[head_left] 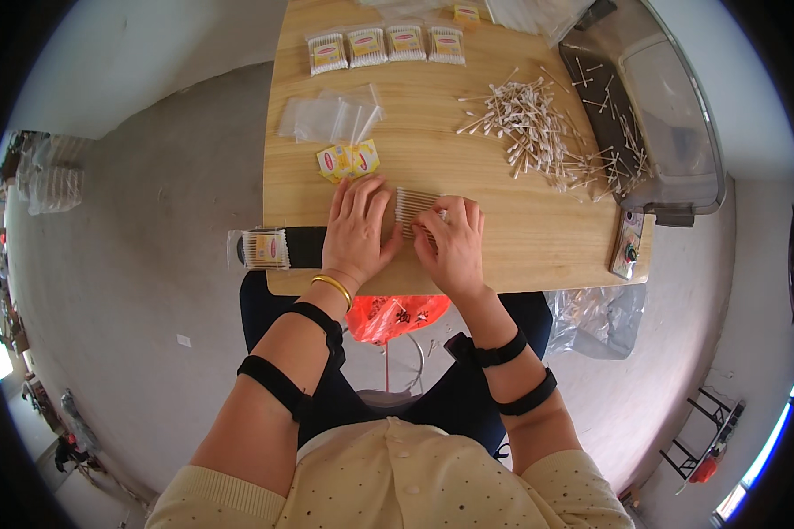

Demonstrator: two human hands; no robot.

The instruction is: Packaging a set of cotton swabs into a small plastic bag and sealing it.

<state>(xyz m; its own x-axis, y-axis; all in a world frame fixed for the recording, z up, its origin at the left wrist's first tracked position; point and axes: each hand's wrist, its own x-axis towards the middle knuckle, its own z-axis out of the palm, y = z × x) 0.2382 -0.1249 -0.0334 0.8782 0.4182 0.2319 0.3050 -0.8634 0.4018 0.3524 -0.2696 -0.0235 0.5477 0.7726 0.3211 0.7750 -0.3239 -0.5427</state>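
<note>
A row of cotton swabs [412, 202] lies side by side on the wooden table near its front edge, between my hands. My left hand [356, 234] rests flat, fingers stretched forward, its thumb beside the row's left end. My right hand [457, 240] is bent over the row's right part, thumb and fingers drawn together on the swabs; its palm hides some of them. Just beyond my left fingertips lie yellow printed cards [348, 160]. Behind those are clear plastic bags [331, 115].
A loose heap of cotton swabs [529, 123] spreads toward a tipped clear bin [666, 97] on the right. Filled swab packs [367, 48] line the back. Another pack [265, 249] sits on a black strip at the left edge. A phone [627, 243] lies at the right edge.
</note>
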